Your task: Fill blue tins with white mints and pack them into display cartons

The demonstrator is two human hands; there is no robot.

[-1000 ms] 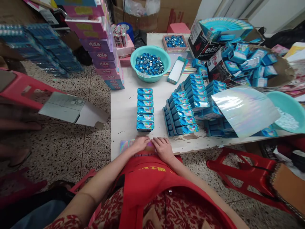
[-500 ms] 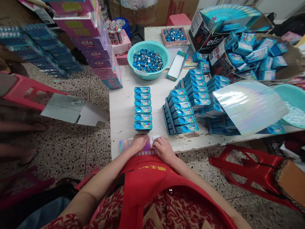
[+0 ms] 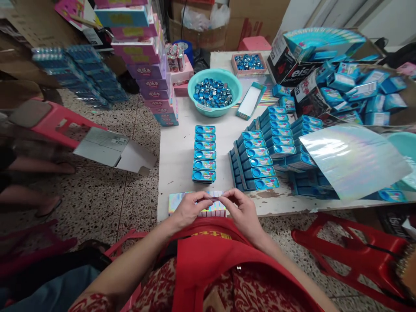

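Observation:
Near the table's front edge, my left hand [image 3: 190, 209] and my right hand [image 3: 241, 211] face each other. Each pinches an end of a thin, dark strip [image 3: 215, 199] stretched between the fingertips. Under them lies a shiny holographic sheet [image 3: 175, 200], its right part divided into narrow strips along the front. Just beyond my hands stands a row of blue tins [image 3: 204, 165] with printed lids, each with a round recess at the left. The lower fingers of both hands are partly hidden.
A turquoise bowl [image 3: 215, 110] of small blue-and-silver caps stands behind the row. Stacked blue tins [image 3: 256, 161] and a large holographic sheet [image 3: 354, 162] occupy the right side. Pink and purple boxes [image 3: 151, 82] rise at the left corner. A red stool [image 3: 354, 255] stands at the right.
Both hands have lifted slightly from the sheet and come together at the fingertips, with a thin strip now between them. The camera view has shifted, moving the scene right and down.

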